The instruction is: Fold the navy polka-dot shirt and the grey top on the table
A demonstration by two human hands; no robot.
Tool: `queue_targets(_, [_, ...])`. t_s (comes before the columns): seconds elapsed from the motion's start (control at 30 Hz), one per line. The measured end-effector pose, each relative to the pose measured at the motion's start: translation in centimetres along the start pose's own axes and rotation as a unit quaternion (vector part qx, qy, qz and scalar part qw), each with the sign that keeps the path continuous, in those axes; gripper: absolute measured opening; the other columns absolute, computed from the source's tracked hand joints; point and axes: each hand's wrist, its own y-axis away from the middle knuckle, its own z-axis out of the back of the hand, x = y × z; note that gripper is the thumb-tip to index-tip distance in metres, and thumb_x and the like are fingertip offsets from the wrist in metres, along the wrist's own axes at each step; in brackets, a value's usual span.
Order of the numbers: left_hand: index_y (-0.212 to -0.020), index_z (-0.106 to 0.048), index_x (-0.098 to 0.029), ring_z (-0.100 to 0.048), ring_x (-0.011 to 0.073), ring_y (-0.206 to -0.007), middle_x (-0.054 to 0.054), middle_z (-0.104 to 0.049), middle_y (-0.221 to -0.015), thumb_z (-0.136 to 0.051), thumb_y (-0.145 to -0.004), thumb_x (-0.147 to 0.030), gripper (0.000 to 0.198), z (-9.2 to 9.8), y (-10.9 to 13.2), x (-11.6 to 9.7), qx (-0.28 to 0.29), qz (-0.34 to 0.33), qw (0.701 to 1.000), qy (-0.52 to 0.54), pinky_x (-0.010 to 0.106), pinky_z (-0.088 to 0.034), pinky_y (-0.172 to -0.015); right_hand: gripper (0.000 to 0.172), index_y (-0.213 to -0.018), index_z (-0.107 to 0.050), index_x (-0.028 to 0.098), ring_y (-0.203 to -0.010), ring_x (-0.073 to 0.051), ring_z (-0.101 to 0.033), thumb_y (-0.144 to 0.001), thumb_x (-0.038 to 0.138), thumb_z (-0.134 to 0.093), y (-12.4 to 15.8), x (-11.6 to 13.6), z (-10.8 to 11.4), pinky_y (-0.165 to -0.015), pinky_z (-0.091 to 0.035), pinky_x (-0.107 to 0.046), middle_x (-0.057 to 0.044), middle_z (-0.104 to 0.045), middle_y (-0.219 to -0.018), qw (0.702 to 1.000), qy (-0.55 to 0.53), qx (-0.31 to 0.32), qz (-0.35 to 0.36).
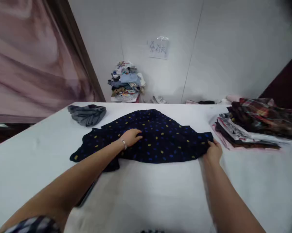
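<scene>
To the far left of the dark spotted garment [155,139], which lies spread and rumpled across the white table [39,144], a pink drape [26,61] hangs. A grey cloth bundle [87,115] sits on the table just beyond the garment's left end, apart from it. Nearer the wearer than the garment's left part, a dark flat object [86,195] shows partly from under the left forearm; what it is cannot be told. Well behind the garment, by the wall, rises a tall pile of mixed clothes [130,77]. The left hand [131,137], with a pale bracelet [124,144] at the wrist, rests palm down on the garment's left-centre, thumb and fingers slightly parted; I cannot tell whether they pinch any cloth. Above and behind the garment's middle, a paper sign [157,48] with handwritten characters is fixed to the wall [223,48]. At the garment's right end, the right hand [214,152] grips the narrow edge, thumb on top, fingers closed on the cloth. Right of the garment, near but not touching it, stands a stack of folded clothes [248,136], topped by plaid cloth [264,116].
</scene>
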Motion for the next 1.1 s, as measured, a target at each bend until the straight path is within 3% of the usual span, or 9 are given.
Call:
queue_targets(0.13, [-0.114, -0.06, -0.018, -0.054, 0.0243, -0.111, 0.009, -0.061, -0.118, -0.049, -0.085, -0.037, 0.037, -0.4, 4.2, 0.7, 0.002, 0.065, 0.998, -0.02, 0.034, -0.042, -0.092, 0.04, -0.102, -0.057, 0.018, -0.088, -0.017, -0.059, -0.061, 0.019, -0.057, -0.8, 0.5, 0.6, -0.087, -0.047, -0.039, 0.0, -0.06, -0.091, 0.993, 0.088, -0.013, 0.083])
queue_targets(0.23, [-0.103, -0.064, -0.015, -0.056, 0.0299, -0.106, 0.014, -0.062, -0.11, -0.049, -0.083, -0.039, 0.034, -0.6, 5.9, 1.3, 0.008, 0.127, 0.991, -0.029, 0.039, -0.046, -0.082, 0.038, -0.105, -0.059, 0.017, -0.103, -0.022, -0.056, -0.067, 0.02, -0.054, 0.0, 1.3, 0.6, -0.096, -0.041, -0.044, -0.006, -0.061, -0.105, 0.945, 0.194, 0.013, 0.262])
queue_targets(0.37, [-0.096, -0.065, -0.017, -0.06, 0.027, -0.097, 0.012, -0.064, -0.103, -0.052, -0.082, -0.037, 0.028, -0.5, 6.3, 1.6, 0.015, 0.147, 0.989, -0.023, 0.037, -0.046, -0.079, 0.026, -0.099, -0.065, 0.018, -0.104, -0.022, -0.058, -0.078, 0.024, -0.049, 2.6, 1.7, 0.0, -0.097, -0.042, -0.043, -0.008, -0.065, -0.105, 0.843, 0.26, 0.24, 0.406])
queue_targets(0.43, [-0.088, -0.066, -0.016, -0.06, 0.026, -0.097, 0.011, -0.064, -0.1, -0.052, -0.081, -0.031, 0.021, 0.1, 6.3, 1.6, 0.002, 0.136, 0.991, -0.02, 0.037, -0.044, -0.081, 0.026, -0.098, -0.067, 0.02, -0.104, -0.022, -0.059, -0.081, 0.027, -0.049, 3.5, 1.4, -0.2, -0.097, -0.043, -0.043, -0.008, -0.066, -0.105, 0.8, 0.282, 0.346, 0.402])
queue_targets(0.57, [-0.088, -0.064, -0.017, -0.055, 0.023, -0.104, 0.009, -0.062, -0.106, -0.052, -0.081, -0.03, 0.019, 2.6, 8.1, 1.2, -0.086, 0.075, 0.994, 0.006, 0.037, -0.039, -0.09, 0.036, -0.113, -0.063, 0.02, -0.116, -0.024, -0.052, -0.08, 0.028, -0.052, 4.0, 0.6, -0.2, -0.103, -0.038, -0.045, -0.01, -0.061, -0.119, 0.751, 0.328, 0.423, 0.386])
queue_targets(0.67, [-0.085, -0.061, -0.017, -0.056, 0.0182, -0.088, 0.006, -0.063, -0.091, -0.052, -0.081, -0.031, 0.017, 4.9, 11.7, -0.6, -0.189, -0.021, 0.98, 0.065, 0.034, -0.041, -0.086, 0.05, -0.127, -0.054, 0.022, -0.128, -0.025, -0.042, -0.076, 0.024, -0.055, 4.1, 0.4, -0.2, -0.108, -0.032, -0.047, -0.009, -0.053, -0.132, 0.709, 0.378, 0.477, 0.356])
queue_targets(0.77, [-0.07, -0.053, -0.017, -0.051, 0.0149, -0.067, 0.002, -0.058, -0.071, -0.049, -0.086, -0.03, 0.02, 5.8, 16.4, -4.2, -0.214, -0.107, 0.969, 0.065, 0.029, -0.039, -0.065, 0.061, -0.133, -0.049, 0.025, -0.134, -0.025, -0.034, -0.073, 0.017, -0.055, 4.5, 0.6, -0.3, -0.11, -0.027, -0.048, -0.007, -0.048, -0.137, 0.664, 0.417, 0.522, 0.334])
queue_targets(0.93, [-0.066, -0.047, -0.019, -0.049, 0.0128, -0.059, 0.0, -0.058, -0.07, -0.048, -0.087, -0.02, 0.021, 2.0, 22.1, -9.3, -0.159, -0.229, 0.958, 0.063, 0.028, -0.034, -0.056, 0.063, -0.131, -0.05, 0.025, -0.136, -0.027, -0.029, -0.07, 0.01, -0.053, 5.2, 0.9, -0.5, -0.109, -0.022, -0.054, -0.007, -0.047, -0.139, 0.609, 0.468, 0.538, 0.347])
queue_targets(1.1, [-0.071, -0.052, -0.02, -0.053, 0.014, -0.057, -0.001, -0.06, -0.069, -0.05, -0.087, -0.026, 0.017, -1.7, 23.9, -8.4, -0.13, -0.125, 0.981, 0.075, 0.029, -0.035, -0.055, 0.04, -0.105, -0.068, 0.022, -0.133, -0.028, -0.035, -0.074, 0.009, -0.047, 5.8, 0.1, -0.4, -0.108, -0.024, -0.054, -0.007, -0.054, -0.133, 0.573, 0.51, 0.524, 0.369])
